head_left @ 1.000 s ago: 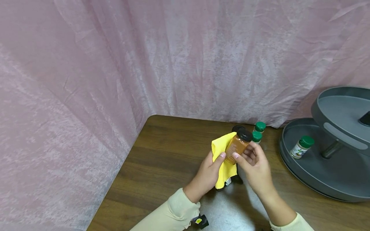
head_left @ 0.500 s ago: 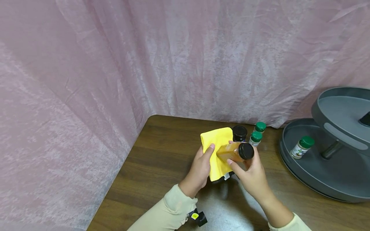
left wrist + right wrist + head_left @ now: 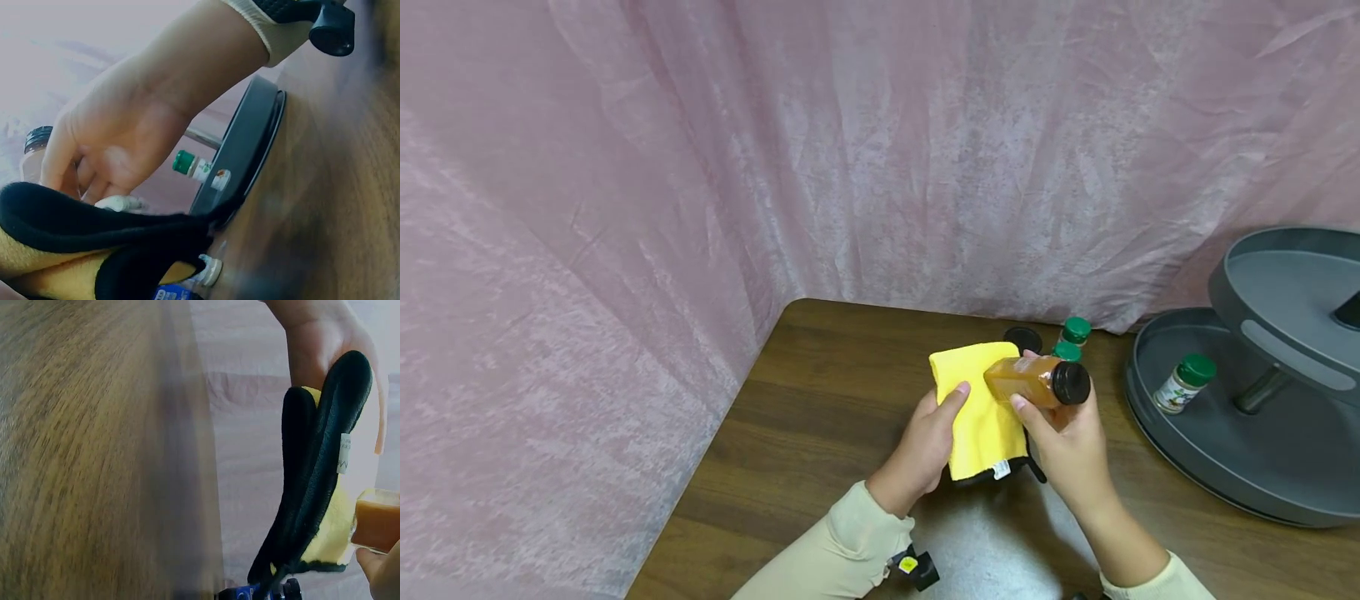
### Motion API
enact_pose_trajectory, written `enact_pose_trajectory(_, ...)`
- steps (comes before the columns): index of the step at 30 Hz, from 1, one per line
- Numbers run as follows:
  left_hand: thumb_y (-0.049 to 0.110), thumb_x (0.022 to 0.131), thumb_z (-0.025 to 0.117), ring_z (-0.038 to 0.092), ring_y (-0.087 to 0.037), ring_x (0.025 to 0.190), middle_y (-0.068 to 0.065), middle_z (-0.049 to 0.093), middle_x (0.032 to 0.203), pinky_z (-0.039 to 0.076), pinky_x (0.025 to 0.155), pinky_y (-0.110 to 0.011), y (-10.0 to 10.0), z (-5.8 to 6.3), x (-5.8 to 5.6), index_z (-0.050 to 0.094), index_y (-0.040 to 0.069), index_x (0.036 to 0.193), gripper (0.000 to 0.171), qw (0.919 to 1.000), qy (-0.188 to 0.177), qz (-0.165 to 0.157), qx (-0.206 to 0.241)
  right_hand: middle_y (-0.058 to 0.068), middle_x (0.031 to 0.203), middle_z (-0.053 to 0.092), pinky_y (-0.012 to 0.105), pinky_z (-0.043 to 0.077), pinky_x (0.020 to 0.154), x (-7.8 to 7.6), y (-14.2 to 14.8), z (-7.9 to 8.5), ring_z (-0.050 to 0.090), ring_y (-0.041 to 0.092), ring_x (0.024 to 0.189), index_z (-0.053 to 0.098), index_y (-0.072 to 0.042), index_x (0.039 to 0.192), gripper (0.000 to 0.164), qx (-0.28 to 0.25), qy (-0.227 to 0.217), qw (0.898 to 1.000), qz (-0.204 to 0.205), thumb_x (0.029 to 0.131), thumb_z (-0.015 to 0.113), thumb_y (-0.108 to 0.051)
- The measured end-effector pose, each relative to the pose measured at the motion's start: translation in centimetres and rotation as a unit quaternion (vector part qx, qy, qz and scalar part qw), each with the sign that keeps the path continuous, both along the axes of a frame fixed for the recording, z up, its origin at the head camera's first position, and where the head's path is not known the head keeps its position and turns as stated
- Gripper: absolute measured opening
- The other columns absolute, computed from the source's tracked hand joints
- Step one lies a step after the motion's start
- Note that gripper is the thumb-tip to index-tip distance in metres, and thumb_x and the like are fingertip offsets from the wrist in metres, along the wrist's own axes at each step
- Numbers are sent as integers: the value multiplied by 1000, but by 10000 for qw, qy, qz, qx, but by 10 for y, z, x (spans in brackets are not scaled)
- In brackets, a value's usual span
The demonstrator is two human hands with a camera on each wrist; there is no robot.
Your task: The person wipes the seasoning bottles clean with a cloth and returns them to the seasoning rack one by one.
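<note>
My left hand [image 3: 921, 442] grips a folded yellow cloth [image 3: 981, 429] with black edging and a white tag, thumb lying on its front face. In my right hand [image 3: 1071, 442] is a clear jar [image 3: 1026, 381] of orange-brown contents with a black lid. The jar tilts almost sideways, lid to the right, and its base end touches the cloth. The right wrist view shows the jar's base [image 3: 375, 525] against the cloth [image 3: 331, 531]. From the left wrist view, the right hand [image 3: 125, 137] appears above the cloth's black edge, its fingers partly hidden.
Behind the hands stand a black-lidded container [image 3: 1022, 337] and two green-capped jars [image 3: 1076, 330]. A grey two-tier round stand [image 3: 1195, 462] is at the right, with a green-capped spice jar [image 3: 1182, 383] on its lower tier. A pink curtain [image 3: 880, 167] hangs behind the wooden table [image 3: 820, 375].
The jar has tipped from leaning upright to nearly sideways, its lid swinging right and down. The cloth shifted left, then slightly back right, and now shows more of its face.
</note>
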State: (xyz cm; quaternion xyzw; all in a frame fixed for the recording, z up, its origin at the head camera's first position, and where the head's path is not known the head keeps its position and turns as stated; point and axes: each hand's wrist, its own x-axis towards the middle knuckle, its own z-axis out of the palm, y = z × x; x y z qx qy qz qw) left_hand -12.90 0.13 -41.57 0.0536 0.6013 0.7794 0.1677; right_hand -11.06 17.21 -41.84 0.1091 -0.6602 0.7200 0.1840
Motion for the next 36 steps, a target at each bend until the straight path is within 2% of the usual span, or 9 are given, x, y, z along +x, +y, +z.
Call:
enact_pose_trajectory(3, 39, 106, 47, 69, -11, 85, -20, 71, 112, 56, 74, -27, 2, -2, 1, 54, 5, 127, 41, 9998, -84, -149, -40, 23, 145, 51, 19, 46, 107, 1, -2, 2, 54, 14, 135, 38, -2, 145, 62, -334, 44, 9994, 78, 91, 60, 16)
enact_pose_trajectory(6, 42, 105, 47, 70, -11, 82, -15, 72, 107, 56, 72, -26, 2, -3, 1, 56, 5, 124, 43, 9997, -237, -88, -18, 18, 144, 54, 19, 47, 106, 3, -4, 3, 55, 13, 134, 38, -3, 145, 61, -318, -10, 9993, 180, 91, 61, 16)
enact_pose_trajectory(10, 46, 104, 48, 70, -13, 85, -11, 72, 108, 57, 74, -27, 0, -2, -2, 55, 6, 127, 46, 9990, -422, 155, 65, 4, 141, 58, 18, 49, 102, 7, -4, 3, 58, 9, 130, 38, -3, 145, 59, 148, -173, 9985, 505, 93, 62, 11)
enact_pose_trajectory(12, 46, 105, 47, 70, -14, 90, -11, 70, 113, 58, 77, -29, -1, -1, -4, 54, 7, 130, 47, 9988, -420, 240, 122, 1, 141, 59, 18, 51, 100, 9, -3, 3, 59, 8, 128, 39, -2, 144, 58, 453, -218, 9965, 668, 93, 64, 8)
enact_pose_trajectory(17, 45, 105, 47, 68, -16, 99, -11, 67, 118, 58, 84, -32, -5, 1, -7, 52, 8, 134, 47, 9980, -323, 443, 312, 4, 141, 60, 19, 52, 99, 10, 0, 4, 60, 8, 125, 43, -1, 142, 56, 935, -192, 9923, 788, 92, 67, 6)
enact_pose_trajectory(21, 44, 105, 48, 68, -15, 99, -9, 67, 117, 57, 83, -31, -6, 2, -9, 51, 8, 134, 47, 9967, -283, 616, 439, 5, 138, 61, 19, 52, 97, 8, 2, 4, 61, 8, 121, 45, -2, 141, 54, 921, -119, 9930, 735, 92, 67, 7)
enact_pose_trajectory(24, 43, 106, 47, 67, -15, 97, -8, 66, 114, 56, 80, -30, -7, 2, -9, 51, 8, 135, 46, 9966, -257, 636, 466, 5, 135, 63, 17, 52, 97, 6, 2, 4, 62, 8, 120, 47, 1, 139, 52, 745, -59, 9958, 523, 91, 66, 9)
enact_pose_trajectory(30, 41, 105, 48, 68, -14, 91, -6, 68, 107, 56, 77, -29, -5, 3, -7, 53, 7, 130, 43, 9976, -294, 516, 361, 13, 133, 63, 16, 51, 98, 2, 2, 4, 62, 9, 124, 47, 3, 136, 52, 248, -113, 9996, -62, 89, 66, 13)
enact_pose_trajectory(36, 43, 104, 51, 68, -13, 84, -5, 70, 98, 56, 73, -28, -1, 2, -4, 55, 7, 124, 42, 9987, -408, 291, 64, 12, 133, 61, 18, 48, 104, 0, 2, 5, 58, 13, 130, 44, -2, 140, 56, -161, -23, 9999, -47, 90, 63, 15)
